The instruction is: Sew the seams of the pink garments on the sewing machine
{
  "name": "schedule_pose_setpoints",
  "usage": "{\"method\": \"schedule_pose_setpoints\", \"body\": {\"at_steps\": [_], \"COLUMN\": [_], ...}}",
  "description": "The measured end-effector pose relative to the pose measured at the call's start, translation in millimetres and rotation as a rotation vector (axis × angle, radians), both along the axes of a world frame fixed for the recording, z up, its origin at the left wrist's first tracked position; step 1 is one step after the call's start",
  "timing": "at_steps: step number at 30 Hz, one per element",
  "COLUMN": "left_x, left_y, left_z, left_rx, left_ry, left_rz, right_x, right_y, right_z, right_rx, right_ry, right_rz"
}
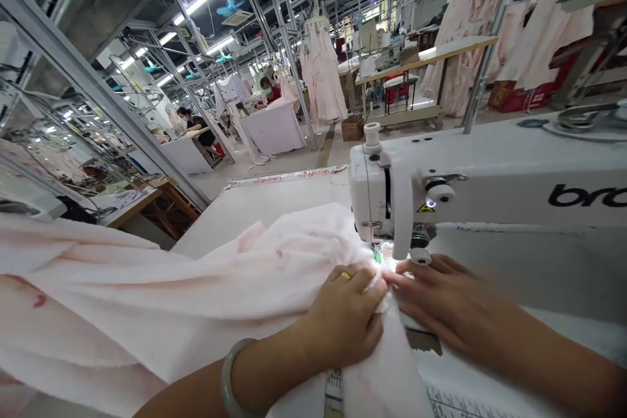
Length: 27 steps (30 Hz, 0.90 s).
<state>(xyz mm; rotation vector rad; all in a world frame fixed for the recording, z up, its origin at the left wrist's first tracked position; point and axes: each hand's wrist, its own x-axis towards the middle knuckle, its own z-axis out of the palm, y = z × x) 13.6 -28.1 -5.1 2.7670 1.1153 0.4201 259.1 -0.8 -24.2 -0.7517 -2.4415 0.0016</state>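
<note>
Pale pink fabric (235,294) spreads over the left of the sewing table and bunches up to the needle area of a white sewing machine (490,170). My left hand (345,310), with a ring and a bangle at the wrist, is closed on the fabric just in front of the presser foot (377,252). Close by on the right, my right hand (441,297) reaches under the machine head. Its fingertips touch the fabric edge beside the foot; the fingers lie stretched out, and the arm is slightly blurred. A lamp glows brightly at the needle.
A printed measuring scale (460,403) runs along the table's front. Beyond the table edge (287,176), two people sit at other machines. Pink garments (323,72) hang from a rack, a wooden-edged table (426,59) stands behind, and a metal post (108,91) slants at left.
</note>
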Motion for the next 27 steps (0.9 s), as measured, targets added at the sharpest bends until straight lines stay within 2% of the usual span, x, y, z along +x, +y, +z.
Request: {"method": "schedule_pose_setpoints", "body": {"at_steps": [7,10,14,17,19,22,25,27], "left_x": [-1,-1,-2,-5,-10,-19,-25,-26], "left_y": [25,33,37,28,12,-25,-56,-61], "left_z": [1.8,2.7,7.5,16.3,23.2,27.7,19.5,9.9], "left_rx": [0.030,0.033,-0.010,-0.084,-0.116,-0.129,-0.179,-0.186], "left_ry": [0.115,0.130,0.155,0.195,0.221,0.191,0.135,0.127], "left_rz": [0.004,-0.012,-0.012,0.016,0.082,0.198,0.264,0.277], "right_x": [1,3,3,4,6,4,-6,-19], "right_y": [1,3,12,10,-7,-62,-128,-159], "right_z": [-14.8,-18.0,-11.7,-2.9,0.5,-5.8,-24.0,-32.9], "right_rx": [0.022,-0.023,-0.062,-0.079,-0.114,-0.213,-0.214,-0.206], "right_ry": [-0.083,-0.094,-0.070,-0.066,-0.072,-0.056,0.085,0.180], "right_rz": [-0.115,-0.107,-0.087,-0.101,-0.118,-0.142,-0.201,-0.199]}}
